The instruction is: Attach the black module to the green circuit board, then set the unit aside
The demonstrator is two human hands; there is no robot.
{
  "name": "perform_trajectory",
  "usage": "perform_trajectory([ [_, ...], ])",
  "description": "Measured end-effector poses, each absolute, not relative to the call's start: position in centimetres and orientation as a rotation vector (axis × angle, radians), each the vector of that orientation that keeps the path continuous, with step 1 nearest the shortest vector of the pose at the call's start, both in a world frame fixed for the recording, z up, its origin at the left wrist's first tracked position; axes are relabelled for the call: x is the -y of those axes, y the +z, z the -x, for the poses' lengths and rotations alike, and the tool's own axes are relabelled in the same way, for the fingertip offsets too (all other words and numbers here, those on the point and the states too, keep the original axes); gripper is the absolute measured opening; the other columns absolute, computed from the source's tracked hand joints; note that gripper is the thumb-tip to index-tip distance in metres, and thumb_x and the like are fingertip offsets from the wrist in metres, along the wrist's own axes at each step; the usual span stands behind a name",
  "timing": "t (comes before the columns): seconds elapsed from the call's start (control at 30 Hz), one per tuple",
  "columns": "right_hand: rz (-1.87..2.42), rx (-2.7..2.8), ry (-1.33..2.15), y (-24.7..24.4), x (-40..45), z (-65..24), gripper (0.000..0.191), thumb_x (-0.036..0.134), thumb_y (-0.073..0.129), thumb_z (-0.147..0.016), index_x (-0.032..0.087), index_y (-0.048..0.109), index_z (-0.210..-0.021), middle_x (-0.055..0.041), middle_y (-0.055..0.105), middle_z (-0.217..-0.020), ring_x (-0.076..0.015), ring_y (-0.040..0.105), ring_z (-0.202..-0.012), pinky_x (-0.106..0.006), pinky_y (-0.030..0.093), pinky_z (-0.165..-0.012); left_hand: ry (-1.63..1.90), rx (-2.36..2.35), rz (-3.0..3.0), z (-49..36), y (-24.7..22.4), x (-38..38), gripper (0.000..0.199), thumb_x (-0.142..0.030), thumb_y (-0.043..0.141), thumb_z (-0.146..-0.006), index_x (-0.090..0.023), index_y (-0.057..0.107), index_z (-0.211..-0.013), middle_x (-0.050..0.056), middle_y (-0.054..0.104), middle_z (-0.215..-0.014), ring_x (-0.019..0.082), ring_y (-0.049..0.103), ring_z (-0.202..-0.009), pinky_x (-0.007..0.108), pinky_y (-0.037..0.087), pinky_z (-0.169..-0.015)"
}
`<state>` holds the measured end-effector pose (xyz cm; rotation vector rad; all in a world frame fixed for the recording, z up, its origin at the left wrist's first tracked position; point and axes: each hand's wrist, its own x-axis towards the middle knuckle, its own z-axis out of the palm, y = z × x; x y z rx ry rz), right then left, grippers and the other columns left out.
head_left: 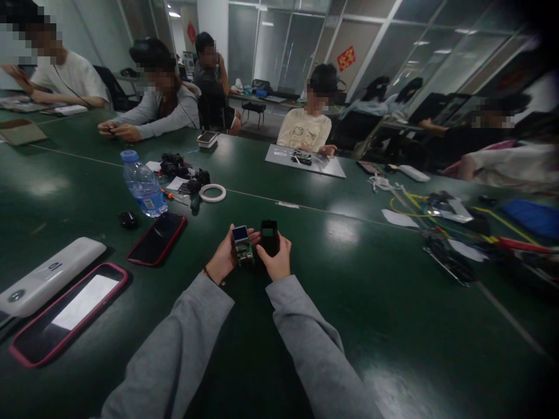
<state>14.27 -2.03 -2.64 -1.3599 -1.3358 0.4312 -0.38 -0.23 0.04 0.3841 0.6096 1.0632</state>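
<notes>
My left hand (222, 256) is closed round a small circuit board with a screen (243, 244), held tilted up with its dark display at the top and green board below. In my right hand (278, 257) is a black plastic case (269, 238) with a window-like opening near its top, gripped by thumb and fingers. The two pieces are side by side, a small gap between them, above the dark green table (305, 326). Fingertips of my left hand reach toward the black case; whether they touch it I cannot tell.
Left of my hands lie a red-edged phone (158, 238), a pink-cased phone (70, 314), a white power bank (52, 276) and a water bottle (144, 183). Beyond are a tape roll (212, 193) and black cables (174, 166). Cluttered wires (454, 233) lie right. Several people sit around.
</notes>
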Motion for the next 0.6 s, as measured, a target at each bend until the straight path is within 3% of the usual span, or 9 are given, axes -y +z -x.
perform_trajectory([
  [0.1, 1.319, 1.317, 0.467, -2.3, 2.3, -14.4, 0.055, 0.038, 0.062, -0.071, 0.013, 0.049, -0.118, -0.0114, 0.052, -0.11, -0.0231, 0.052, -0.102, -0.041, 0.044, -0.092, 1.063, -0.58, -0.387, 0.5, -0.1, 0.1, 0.055, -0.056, 0.039, -0.084, -0.011, 0.059, -0.11, 0.017, 0.061, -0.116, 0.026, 0.056, -0.11, 0.04, 0.045, -0.091],
  [0.27, 1.408, 1.227, 0.344, -1.9, 2.7, -19.4, 0.055, 0.043, 0.061, -0.069, 0.013, 0.054, -0.114, -0.0099, 0.059, -0.104, -0.0226, 0.057, -0.093, -0.04, 0.047, -0.086, 1.051, -0.558, -0.405, 0.7, 0.0, 0.2, 0.057, -0.057, 0.04, -0.083, -0.01, 0.059, -0.109, 0.018, 0.058, -0.12, 0.027, 0.055, -0.111, 0.041, 0.044, -0.092],
  [0.43, 1.691, 0.956, -0.013, -1.8, 5.1, -33.5, 0.063, 0.049, 0.063, -0.06, 0.012, 0.059, -0.11, -0.0131, 0.06, -0.103, -0.0288, 0.057, -0.096, -0.045, 0.045, -0.089, 1.043, -0.526, -0.421, 0.9, 0.1, 0.2, 0.055, -0.056, 0.039, -0.085, -0.011, 0.06, -0.108, 0.017, 0.057, -0.122, 0.026, 0.055, -0.111, 0.04, 0.042, -0.095],
  [0.6, 1.878, 0.758, -0.173, -1.7, 11.2, -46.6, 0.061, 0.05, 0.066, -0.055, 0.02, 0.062, -0.109, -0.0205, 0.054, -0.11, -0.0342, 0.051, -0.107, -0.049, 0.037, -0.091, 1.044, -0.515, -0.421, 1.0, 0.1, 0.3, 0.054, -0.054, 0.038, -0.085, -0.01, 0.059, -0.108, 0.017, 0.057, -0.122, 0.026, 0.056, -0.111, 0.04, 0.042, -0.095],
])
